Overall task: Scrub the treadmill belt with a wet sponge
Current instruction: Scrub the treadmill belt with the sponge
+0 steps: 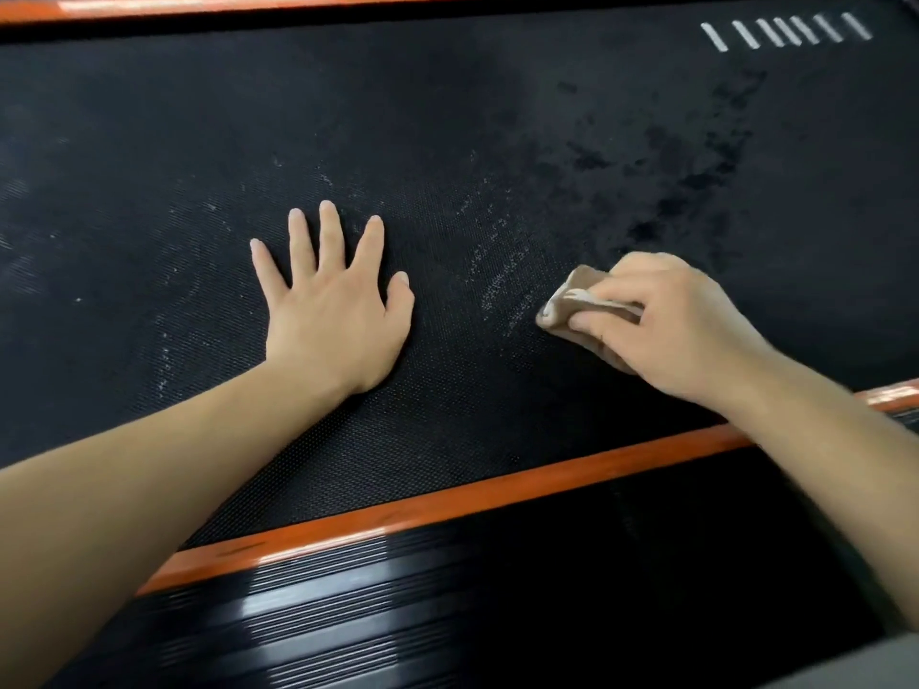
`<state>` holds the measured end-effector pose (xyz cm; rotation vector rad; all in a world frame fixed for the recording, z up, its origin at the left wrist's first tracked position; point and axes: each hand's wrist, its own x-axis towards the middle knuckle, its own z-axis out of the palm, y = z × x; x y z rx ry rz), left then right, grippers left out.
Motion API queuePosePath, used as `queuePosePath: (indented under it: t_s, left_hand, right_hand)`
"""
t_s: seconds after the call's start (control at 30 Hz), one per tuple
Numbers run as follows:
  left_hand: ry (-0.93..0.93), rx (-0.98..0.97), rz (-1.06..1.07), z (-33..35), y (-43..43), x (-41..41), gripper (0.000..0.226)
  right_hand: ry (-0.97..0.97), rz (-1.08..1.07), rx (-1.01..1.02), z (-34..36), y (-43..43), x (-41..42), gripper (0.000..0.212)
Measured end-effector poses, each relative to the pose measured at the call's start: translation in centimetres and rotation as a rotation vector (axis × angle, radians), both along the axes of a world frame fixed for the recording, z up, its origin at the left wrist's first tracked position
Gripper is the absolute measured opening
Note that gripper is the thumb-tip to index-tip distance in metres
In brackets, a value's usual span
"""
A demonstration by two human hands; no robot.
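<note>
The black textured treadmill belt (pixel 447 116) fills most of the view. My left hand (pixel 333 300) lies flat on it, palm down, fingers spread. To its right, my right hand (pixel 666 320) grips a brownish sponge (pixel 572 300) and presses it onto the belt. Whitish streaks (pixel 502 276) mark the belt just left of the sponge. A darker wet patch (pixel 686 176) spreads beyond the sponge toward the upper right.
An orange trim strip (pixel 447 499) borders the belt's near side, with a ribbed black side rail (pixel 398 604) below it. Another orange strip (pixel 199 5) runs along the far edge. White slanted marks (pixel 785 29) sit on the belt's far right.
</note>
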<state>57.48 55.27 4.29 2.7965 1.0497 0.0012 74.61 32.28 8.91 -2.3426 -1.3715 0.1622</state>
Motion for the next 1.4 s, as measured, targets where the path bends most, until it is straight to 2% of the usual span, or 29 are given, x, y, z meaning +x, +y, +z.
queuePosePath:
  t_s: [0.07,0.17,0.2,0.23,0.3,0.37,0.53,0.6,0.7,0.77,0.83,0.9,0.93,1.03,1.07,1.13,1.23,1.3,1.4]
  left_hand:
    - [-0.005,0.009,0.004,0.0,0.0,0.0,0.068]
    - [-0.003,0.011,0.007,0.1,0.0,0.0,0.068]
    - [-0.004,0.010,0.009,0.1,-0.1,0.0,0.068]
    - [-0.004,0.009,0.010,0.1,-0.1,0.0,0.068]
    - [-0.003,0.006,0.011,0.2,-0.1,0.0,0.068]
    - [-0.003,0.002,0.014,0.2,-0.1,0.0,0.067]
    - [0.000,-0.002,0.017,0.4,-0.2,0.1,0.066]
    - [0.016,-0.017,0.033,0.7,-0.3,0.2,0.066]
    - [0.018,-0.080,0.071,1.5,-0.7,1.2,0.063]
    - [-0.004,-0.122,0.076,1.7,-1.4,2.6,0.060]
    - [-0.001,-0.137,0.080,1.5,-2.4,3.8,0.060]
    - [0.014,-0.089,0.078,1.0,-3.3,4.5,0.062]
    - [0.019,-0.064,0.073,0.8,-3.5,4.5,0.063]
    - [0.028,-0.049,0.065,0.6,-3.5,4.5,0.064]
    - [0.030,-0.048,0.066,0.6,-3.5,4.5,0.064]
    - [0.026,-0.043,0.064,0.6,-3.7,4.6,0.064]
    - [0.028,-0.042,0.067,0.6,-3.8,4.6,0.064]
    - [0.027,-0.045,0.071,0.7,-3.7,4.7,0.063]
    - [0.020,-0.049,0.078,0.7,-3.8,4.6,0.063]
  right_hand:
    - [0.067,0.027,0.037,-0.5,-0.8,-1.1,0.034]
    - [0.227,0.265,-0.040,-0.5,-2.0,-3.6,0.032]
    - [0.205,0.301,-0.053,-0.3,-2.1,-2.9,0.030]
    - [0.160,0.276,-0.038,-0.2,-2.1,-1.5,0.027]
    - [0.092,0.094,0.024,0.3,-2.0,1.1,0.017]
    - [0.090,-0.017,0.025,0.0,-2.7,1.7,0.019]
    - [0.252,0.293,-0.124,0.7,-4.7,-1.4,0.004]
    - [0.150,0.238,-0.066,0.5,-4.2,1.0,0.009]
    - [0.043,-0.057,0.021,0.1,-2.7,3.5,0.022]
    - [0.027,0.029,0.044,-0.4,-2.7,1.9,0.029]
    - [0.108,0.197,0.014,-0.3,-3.2,-0.6,0.021]
    - [0.134,0.245,0.013,0.0,-3.0,0.0,0.022]
    - [0.088,0.219,0.042,-0.2,-2.3,1.5,0.025]
    - [-0.012,-0.095,0.074,-0.5,0.9,6.3,0.023]
    - [-0.049,-0.144,0.071,-1.1,1.5,6.6,0.031]
    - [-0.073,-0.033,0.071,-2.1,1.8,4.3,0.045]
    - [0.004,0.154,0.065,-1.8,1.4,2.1,0.040]
    - [-0.058,0.039,0.084,-1.4,2.9,5.0,0.032]
    - [-0.025,-0.231,0.114,-1.5,4.5,7.2,0.027]
